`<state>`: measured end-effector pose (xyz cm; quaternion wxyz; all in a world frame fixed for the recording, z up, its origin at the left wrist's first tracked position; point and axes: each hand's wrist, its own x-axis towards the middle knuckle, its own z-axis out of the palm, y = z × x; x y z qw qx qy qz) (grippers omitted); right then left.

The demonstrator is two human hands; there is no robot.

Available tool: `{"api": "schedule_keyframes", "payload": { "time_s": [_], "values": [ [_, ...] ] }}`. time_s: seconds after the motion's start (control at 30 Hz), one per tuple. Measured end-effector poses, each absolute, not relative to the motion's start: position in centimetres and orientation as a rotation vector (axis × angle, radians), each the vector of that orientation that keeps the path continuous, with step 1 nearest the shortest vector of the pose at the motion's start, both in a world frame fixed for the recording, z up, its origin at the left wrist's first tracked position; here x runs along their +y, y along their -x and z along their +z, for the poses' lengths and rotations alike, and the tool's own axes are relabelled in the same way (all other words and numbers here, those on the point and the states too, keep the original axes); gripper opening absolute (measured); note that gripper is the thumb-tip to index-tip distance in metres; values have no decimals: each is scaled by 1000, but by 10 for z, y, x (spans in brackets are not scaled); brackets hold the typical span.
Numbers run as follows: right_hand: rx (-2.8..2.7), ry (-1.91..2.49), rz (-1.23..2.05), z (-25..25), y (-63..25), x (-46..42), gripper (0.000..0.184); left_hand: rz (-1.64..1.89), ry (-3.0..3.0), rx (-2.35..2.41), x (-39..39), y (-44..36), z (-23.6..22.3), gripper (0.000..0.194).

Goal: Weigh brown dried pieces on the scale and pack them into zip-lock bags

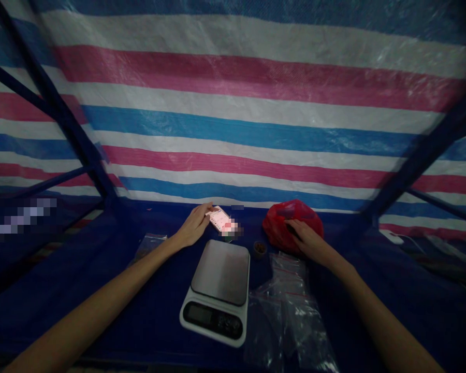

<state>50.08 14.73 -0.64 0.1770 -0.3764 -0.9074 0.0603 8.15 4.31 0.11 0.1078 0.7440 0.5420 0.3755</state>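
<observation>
While both bare forearms reach in from the bottom corners over a dark blue tabletop (140,331), a digital kitchen scale (217,292) with a steel platform sits between them, its display toward the person and unlit as far as can be seen. To its right lies a loose pile of clear zip-top bags (287,311) with red lines, and a single clear bag (149,248) lies beyond the left forearm. Farther on, the left hand (194,225) sits just behind the scale with its fingers (204,211) close together, touching the edge of a smartphone (222,221) whose lit screen is blurred out; whether they grip it, I cannot tell. The right hand (305,239) lies on a crumpled red plastic bag (291,225), fingers (291,224) only slightly spread, and any grip is hard to tell. A small brown cup (260,249) stands just left of that hand, beside the bag. Behind everything, dark blue frame poles (58,116) hold up a striped pink, white and blue tarp (233,103).
</observation>
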Motion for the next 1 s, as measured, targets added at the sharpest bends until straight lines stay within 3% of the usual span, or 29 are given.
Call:
{"api": "schedule_keyframes", "payload": {
  "time_s": [0.17,0.4,0.57,0.83,1.0],
  "values": [
    [-2548,1074,158,-13,-502,151,48,1139,-2118,1626,23,-86,2,35],
    [-2506,1038,206,-15,-504,152,43,1000,-2193,1496,23,-86,-4,43],
    [-2463,1005,185,-15,-503,152,40,1179,-2068,1622,27,-82,-11,48],
    [-2390,1132,73,-2,-506,148,33,1229,-1901,1855,30,-79,-19,27],
    [-2461,1149,47,-4,-513,155,31,1129,-1984,1800,28,-83,-18,28]
  ]
}}
